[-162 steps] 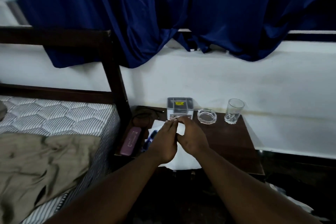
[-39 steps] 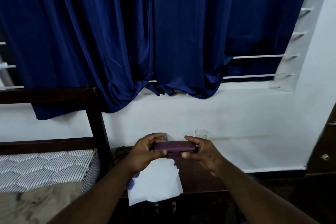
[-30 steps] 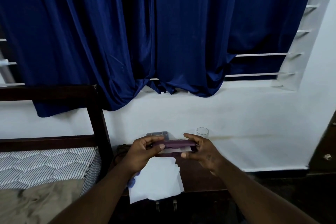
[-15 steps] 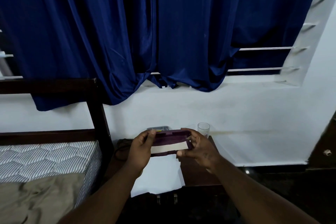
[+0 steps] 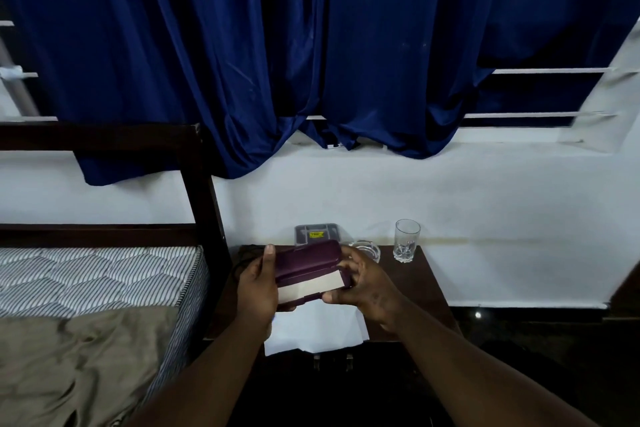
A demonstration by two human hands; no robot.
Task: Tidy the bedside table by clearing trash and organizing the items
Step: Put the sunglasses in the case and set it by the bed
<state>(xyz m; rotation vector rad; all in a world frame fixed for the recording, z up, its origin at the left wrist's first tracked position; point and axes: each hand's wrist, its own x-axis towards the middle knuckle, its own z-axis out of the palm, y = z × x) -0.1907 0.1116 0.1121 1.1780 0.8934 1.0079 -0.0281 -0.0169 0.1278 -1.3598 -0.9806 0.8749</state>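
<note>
You hold the purple case (image 5: pixel 304 263) in the air just above the bedside table (image 5: pixel 415 288), its lid swung up and a pale lining showing inside. Your left hand (image 5: pixel 258 291) wraps round its left end, thumb up along the edge. Your right hand (image 5: pixel 367 288) grips the right end, thumb pinching under the lower half. On the table, beneath the case, a sheet of white paper (image 5: pixel 318 326) overhangs the front edge. Along the table's back edge stand a clear box (image 5: pixel 317 234), a glass ashtray (image 5: pixel 369 249) and a drinking glass (image 5: pixel 406 241).
</note>
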